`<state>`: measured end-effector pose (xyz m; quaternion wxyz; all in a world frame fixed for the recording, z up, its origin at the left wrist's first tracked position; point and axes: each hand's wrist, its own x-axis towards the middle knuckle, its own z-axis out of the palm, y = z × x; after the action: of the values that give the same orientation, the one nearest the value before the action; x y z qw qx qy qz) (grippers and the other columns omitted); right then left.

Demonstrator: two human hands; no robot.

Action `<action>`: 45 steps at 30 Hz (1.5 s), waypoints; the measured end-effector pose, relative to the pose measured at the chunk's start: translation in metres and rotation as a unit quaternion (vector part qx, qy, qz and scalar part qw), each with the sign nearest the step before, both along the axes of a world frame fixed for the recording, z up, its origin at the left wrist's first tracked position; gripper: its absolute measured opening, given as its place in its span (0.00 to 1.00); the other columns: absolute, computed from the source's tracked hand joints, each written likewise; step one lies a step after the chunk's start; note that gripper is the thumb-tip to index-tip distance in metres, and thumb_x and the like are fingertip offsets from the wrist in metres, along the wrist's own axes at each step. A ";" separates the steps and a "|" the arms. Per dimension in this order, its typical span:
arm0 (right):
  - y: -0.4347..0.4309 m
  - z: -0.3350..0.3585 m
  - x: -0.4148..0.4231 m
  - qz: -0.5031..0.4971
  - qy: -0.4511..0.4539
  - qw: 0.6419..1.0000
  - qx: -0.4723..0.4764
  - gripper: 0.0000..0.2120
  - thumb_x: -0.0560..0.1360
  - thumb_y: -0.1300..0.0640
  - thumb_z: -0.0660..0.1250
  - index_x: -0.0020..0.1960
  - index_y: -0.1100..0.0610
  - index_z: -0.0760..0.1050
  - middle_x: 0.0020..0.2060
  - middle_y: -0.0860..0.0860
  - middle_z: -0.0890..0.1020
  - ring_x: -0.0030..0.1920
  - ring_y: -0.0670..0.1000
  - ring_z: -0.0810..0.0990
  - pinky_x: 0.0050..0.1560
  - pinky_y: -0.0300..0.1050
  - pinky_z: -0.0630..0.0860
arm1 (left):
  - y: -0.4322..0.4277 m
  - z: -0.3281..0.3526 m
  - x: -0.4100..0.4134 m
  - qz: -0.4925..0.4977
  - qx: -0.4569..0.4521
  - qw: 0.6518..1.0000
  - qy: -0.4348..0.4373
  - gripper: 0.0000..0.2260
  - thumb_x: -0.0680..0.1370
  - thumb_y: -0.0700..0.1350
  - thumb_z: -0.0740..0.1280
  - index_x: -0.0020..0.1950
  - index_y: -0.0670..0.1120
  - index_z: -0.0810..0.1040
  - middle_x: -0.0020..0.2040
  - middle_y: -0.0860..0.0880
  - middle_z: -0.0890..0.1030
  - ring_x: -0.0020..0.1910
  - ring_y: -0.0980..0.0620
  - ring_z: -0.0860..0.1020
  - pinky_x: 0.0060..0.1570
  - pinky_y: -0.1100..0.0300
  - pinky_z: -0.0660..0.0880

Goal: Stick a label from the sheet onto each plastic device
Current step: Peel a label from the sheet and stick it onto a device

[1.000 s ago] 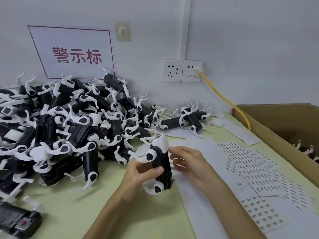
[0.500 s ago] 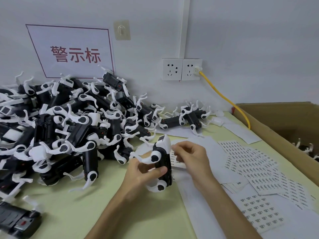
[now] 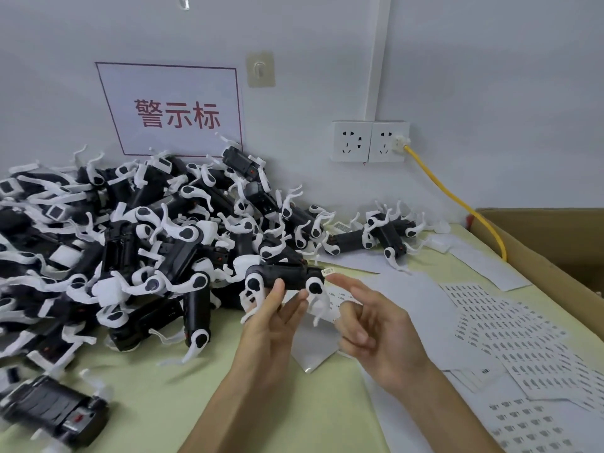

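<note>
My left hand pinches the plastic device between thumb and fingertips, held up just before the pile, its long axis level, running left to right. My right hand is loose, forefinger out, its tip at the label by the device's right end.

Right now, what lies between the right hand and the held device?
In the head view, one small label at the index fingertip of the right hand, beside the end of the device; contact unclear.

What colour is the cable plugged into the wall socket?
Yellow; the cable shows clearly in the head view.
</note>
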<state>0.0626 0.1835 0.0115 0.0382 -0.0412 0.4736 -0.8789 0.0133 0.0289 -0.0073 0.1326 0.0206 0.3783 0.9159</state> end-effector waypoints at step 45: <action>-0.034 -0.018 0.003 0.086 -0.026 0.996 -0.017 0.22 0.72 0.52 0.65 0.66 0.49 0.79 0.30 0.50 0.70 0.23 0.45 0.60 0.25 0.41 0.50 | 0.001 -0.003 0.004 -0.009 0.012 1.000 0.010 0.13 0.71 0.44 0.73 0.54 0.48 0.77 0.59 0.42 0.78 0.59 0.46 0.79 0.75 0.41 0.65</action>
<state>0.0651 0.1491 -0.0061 0.1257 -0.0592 0.4521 -0.8811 0.0173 0.0298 -0.0105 0.1365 0.0343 0.3688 0.9188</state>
